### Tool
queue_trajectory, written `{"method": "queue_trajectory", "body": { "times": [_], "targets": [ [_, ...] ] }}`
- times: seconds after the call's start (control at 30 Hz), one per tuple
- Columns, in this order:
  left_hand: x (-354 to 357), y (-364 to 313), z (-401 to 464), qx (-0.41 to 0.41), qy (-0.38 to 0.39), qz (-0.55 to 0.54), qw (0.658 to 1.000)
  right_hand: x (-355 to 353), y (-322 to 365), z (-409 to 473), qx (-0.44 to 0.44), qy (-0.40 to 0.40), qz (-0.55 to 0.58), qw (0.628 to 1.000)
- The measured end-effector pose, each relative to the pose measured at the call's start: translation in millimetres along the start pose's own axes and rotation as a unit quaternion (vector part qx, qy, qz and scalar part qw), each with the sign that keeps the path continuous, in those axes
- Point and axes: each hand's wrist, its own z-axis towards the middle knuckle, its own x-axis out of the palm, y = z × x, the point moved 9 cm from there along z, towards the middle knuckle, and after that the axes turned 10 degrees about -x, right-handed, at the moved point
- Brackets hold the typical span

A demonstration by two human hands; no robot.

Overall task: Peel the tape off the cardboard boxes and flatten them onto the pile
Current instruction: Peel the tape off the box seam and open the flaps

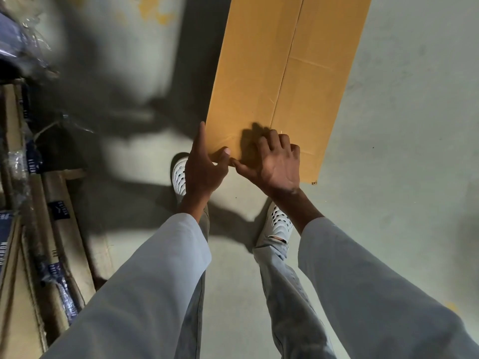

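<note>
A long tan cardboard box [272, 73] stretches away from me over the concrete floor, its taped centre seam running lengthwise. My left hand [204, 167] grips the near left corner, thumb on the top face and index finger straight along the left edge. My right hand [274, 161] lies on the near end of the top face, its fingers curled onto the cardboard and its thumb meeting my left thumb at the near edge. Whether a fingertip has tape under it cannot be made out.
A pile of flattened brown cardboard [31, 255] with dark printed tape and crumpled clear film lies along the left edge. My two feet in white perforated shoes [180, 174] stand just under the box's near end. Grey concrete floor [401, 125] spreads to the right.
</note>
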Motion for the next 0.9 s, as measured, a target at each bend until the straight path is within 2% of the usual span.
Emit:
{"method": "queue_trajectory", "body": {
  "times": [0.37,0.57,0.67,0.77,0.9],
  "targets": [
    [0.3,5.0,-1.3,-0.012,-0.001,0.002,1.0,7.6,-8.0,4.6,-0.03,0.019,0.032,0.999],
    [-0.5,1.3,-3.2,-0.015,0.001,0.01,1.0,1.4,-12.7,7.0,-0.033,-0.028,0.046,0.998],
    [-1.8,1.8,-2.3,-0.02,-0.001,0.014,1.0,0.3,-11.8,5.1,-0.053,-0.013,0.056,0.997],
    [-1.8,2.4,-1.9,-0.022,0.002,0.013,1.0,8.0,-9.4,3.0,-0.077,0.025,0.034,0.996],
    [-1.2,4.8,-0.5,-0.021,0.005,0.007,1.0,7.5,-4.7,7.1,-0.124,0.018,-0.008,0.992]
  ]
}}
